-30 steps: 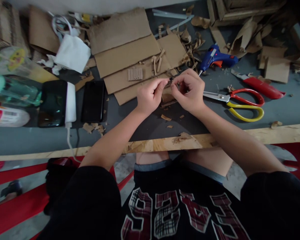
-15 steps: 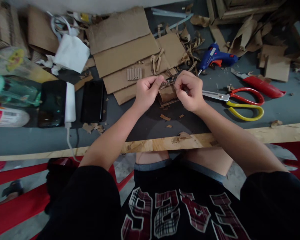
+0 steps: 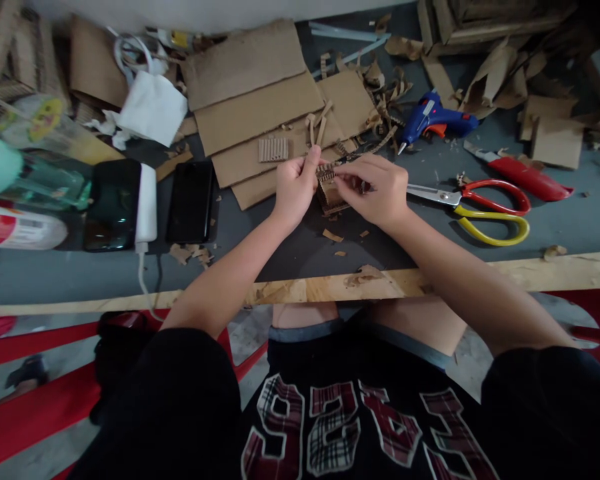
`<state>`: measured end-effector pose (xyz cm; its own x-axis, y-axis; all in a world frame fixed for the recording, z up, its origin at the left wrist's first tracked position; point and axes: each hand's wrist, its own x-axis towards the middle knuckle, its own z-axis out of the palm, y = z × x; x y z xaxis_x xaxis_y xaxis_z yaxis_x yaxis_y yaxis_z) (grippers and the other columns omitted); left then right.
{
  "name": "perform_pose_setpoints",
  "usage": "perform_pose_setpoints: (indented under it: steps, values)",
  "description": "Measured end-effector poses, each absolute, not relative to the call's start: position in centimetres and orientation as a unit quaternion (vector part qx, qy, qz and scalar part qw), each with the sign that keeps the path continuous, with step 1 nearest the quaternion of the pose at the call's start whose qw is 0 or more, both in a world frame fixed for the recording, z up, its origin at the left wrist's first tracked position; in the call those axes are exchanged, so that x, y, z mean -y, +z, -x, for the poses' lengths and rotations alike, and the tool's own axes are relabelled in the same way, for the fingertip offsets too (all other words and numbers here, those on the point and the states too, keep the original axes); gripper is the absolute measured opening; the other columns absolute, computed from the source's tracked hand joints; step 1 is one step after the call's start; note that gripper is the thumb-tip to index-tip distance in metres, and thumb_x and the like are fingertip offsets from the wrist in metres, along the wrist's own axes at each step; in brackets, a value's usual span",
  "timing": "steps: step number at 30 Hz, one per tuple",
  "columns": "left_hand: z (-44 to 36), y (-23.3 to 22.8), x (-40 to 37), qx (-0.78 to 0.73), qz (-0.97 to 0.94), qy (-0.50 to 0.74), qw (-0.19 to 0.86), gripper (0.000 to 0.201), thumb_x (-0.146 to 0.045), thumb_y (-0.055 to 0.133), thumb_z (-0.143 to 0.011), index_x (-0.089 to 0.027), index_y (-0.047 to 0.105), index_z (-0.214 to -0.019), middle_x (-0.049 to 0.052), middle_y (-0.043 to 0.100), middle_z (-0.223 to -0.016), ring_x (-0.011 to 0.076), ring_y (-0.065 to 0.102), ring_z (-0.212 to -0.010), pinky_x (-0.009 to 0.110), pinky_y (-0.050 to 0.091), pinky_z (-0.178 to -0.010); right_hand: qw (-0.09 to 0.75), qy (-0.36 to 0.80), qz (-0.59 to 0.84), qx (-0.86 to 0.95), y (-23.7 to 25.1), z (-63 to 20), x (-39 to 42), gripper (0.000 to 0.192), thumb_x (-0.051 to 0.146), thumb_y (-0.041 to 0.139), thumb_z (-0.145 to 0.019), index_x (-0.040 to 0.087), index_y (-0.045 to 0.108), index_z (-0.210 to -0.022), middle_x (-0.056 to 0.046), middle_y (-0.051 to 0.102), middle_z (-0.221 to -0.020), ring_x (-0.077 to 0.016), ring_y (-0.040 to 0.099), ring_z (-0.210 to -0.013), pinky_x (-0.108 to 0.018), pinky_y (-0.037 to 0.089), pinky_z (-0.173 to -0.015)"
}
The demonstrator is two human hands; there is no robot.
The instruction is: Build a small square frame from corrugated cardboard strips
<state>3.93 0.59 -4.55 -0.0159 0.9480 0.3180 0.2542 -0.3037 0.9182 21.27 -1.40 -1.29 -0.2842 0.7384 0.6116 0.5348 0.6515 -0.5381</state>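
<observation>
My left hand (image 3: 296,188) pinches one end of a thin corrugated cardboard strip (image 3: 327,175) between thumb and fingers. From the other side, my right hand (image 3: 377,189) is closed with its fingertips on the same strip. Just under the fingers sits a small cardboard piece (image 3: 333,199) with raised edges, partly hidden by the right hand. A ribbed cardboard rectangle (image 3: 273,150) lies on flat cardboard sheets (image 3: 260,113) behind the left hand. Scissors (image 3: 480,203) with one red and one yellow handle lie right of the right hand.
A blue glue gun (image 3: 437,120) and a red-handled cutter (image 3: 530,177) lie to the right among cardboard scraps. On the left are a black phone (image 3: 190,202), a white cabled device (image 3: 147,203) and bottles. A wooden strip (image 3: 325,289) edges the table.
My right hand's fingers have stretched leftward along the strip, nearer the left thumb. My left thumb points up more. The whole view has shifted slightly.
</observation>
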Motion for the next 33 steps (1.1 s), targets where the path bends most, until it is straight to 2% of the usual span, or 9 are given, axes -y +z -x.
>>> perform_pose_setpoints:
  steps: [4, 7, 11, 15, 23, 29, 33]
  values:
    - [-4.5, -4.0, 0.1, -0.481, -0.588, 0.521, 0.389, 0.064, -0.079, 0.046, -0.084, -0.021, 0.073, -0.086, -0.005, 0.038, -0.046, 0.008, 0.044, -0.046, 0.024, 0.039, -0.046, 0.461, 0.097, 0.438, 0.765, -1.3, -21.2, 1.5, 0.018, 0.033, 0.058, -0.091, 0.024, 0.073, -0.09, -0.002, 0.073, -0.079, -0.0159, 0.065, -0.069, -0.032, 0.055, -0.069]
    - [-4.7, -3.7, 0.3, -0.458, -0.608, 0.514, 0.395, 0.061, -0.078, 0.052, -0.083, -0.021, 0.074, -0.093, -0.003, 0.047, -0.052, 0.0087, 0.051, -0.05, 0.023, 0.042, -0.047, 0.477, 0.101, 0.441, 0.753, -1.5, -21.5, 1.3, 0.018, 0.035, 0.059, -0.092, 0.023, 0.072, -0.09, -0.002, 0.071, -0.078, -0.0152, 0.063, -0.066, -0.032, 0.055, -0.068]
    - [-4.7, -3.7, 0.6, -0.432, -0.635, 0.53, 0.359, 0.058, -0.075, 0.06, -0.081, -0.022, 0.074, -0.101, 0.003, 0.069, -0.077, 0.0145, 0.068, -0.073, 0.027, 0.055, -0.06, 0.496, 0.123, 0.446, 0.735, -1.7, -21.7, 1.2, 0.02, 0.042, 0.062, -0.092, 0.024, 0.069, -0.091, -0.003, 0.07, -0.082, -0.0153, 0.063, -0.067, -0.033, 0.058, -0.069]
    - [-4.6, -3.6, 0.8, -0.435, -0.638, 0.537, 0.338, 0.053, -0.071, 0.061, -0.083, -0.023, 0.075, -0.102, 0.005, 0.076, -0.094, 0.0171, 0.072, -0.083, 0.032, 0.061, -0.069, 0.499, 0.136, 0.448, 0.729, -1.7, -21.7, 1.1, 0.024, 0.046, 0.061, -0.093, 0.024, 0.069, -0.092, -0.003, 0.07, -0.081, -0.0157, 0.063, -0.066, -0.035, 0.059, -0.071]
    - [-4.4, -3.2, 0.9, -0.428, -0.628, 0.537, 0.365, 0.052, -0.07, 0.065, -0.08, -0.022, 0.078, -0.095, 0.005, 0.075, -0.078, 0.018, 0.072, -0.084, 0.032, 0.061, -0.073, 0.488, 0.108, 0.424, 0.755, -1.4, -21.7, 1.0, 0.022, 0.04, 0.058, -0.093, 0.024, 0.074, -0.094, -0.002, 0.071, -0.076, -0.0154, 0.063, -0.064, -0.033, 0.055, -0.068]
    - [-4.5, -2.9, 1.0, -0.428, -0.626, 0.535, 0.372, 0.05, -0.069, 0.069, -0.077, -0.022, 0.079, -0.091, 0.003, 0.073, -0.072, 0.012, 0.064, -0.063, 0.025, 0.052, -0.056, 0.489, 0.096, 0.416, 0.761, -1.2, -21.9, 1.1, 0.019, 0.035, 0.057, -0.092, 0.023, 0.072, -0.087, -0.001, 0.068, -0.072, -0.015, 0.061, -0.063, -0.032, 0.053, -0.066]
    - [-4.6, -2.9, 1.0, -0.433, -0.611, 0.537, 0.389, 0.056, -0.075, 0.069, -0.073, -0.021, 0.078, -0.088, 0.0, 0.065, -0.062, 0.0083, 0.052, -0.052, 0.023, 0.042, -0.047, 0.481, 0.109, 0.432, 0.755, -1.0, -21.8, 1.2, 0.018, 0.036, 0.059, -0.089, 0.023, 0.068, -0.081, -0.001, 0.066, -0.072, -0.0144, 0.06, -0.062, -0.032, 0.054, -0.065]
